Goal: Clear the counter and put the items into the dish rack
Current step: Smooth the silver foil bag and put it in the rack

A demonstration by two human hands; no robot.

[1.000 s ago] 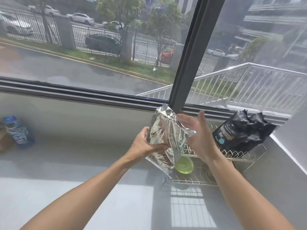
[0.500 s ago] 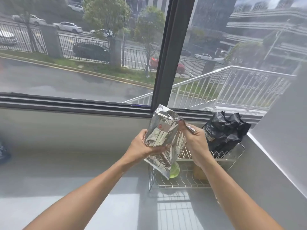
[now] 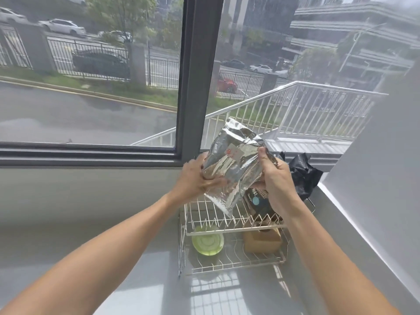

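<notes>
We have brought the foil bag [image 3: 234,167] closer over the rack [image 3: 231,226], and our right hand [image 3: 276,176], open beside it a second ago, now grips its right edge.

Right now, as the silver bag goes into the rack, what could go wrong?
1. The foil bag hangs tilted over the upper tier of the dish rack; its corner may catch in the wires.
2. The black bag already fills the right side, so space is tight and it may be pushed out.
</notes>
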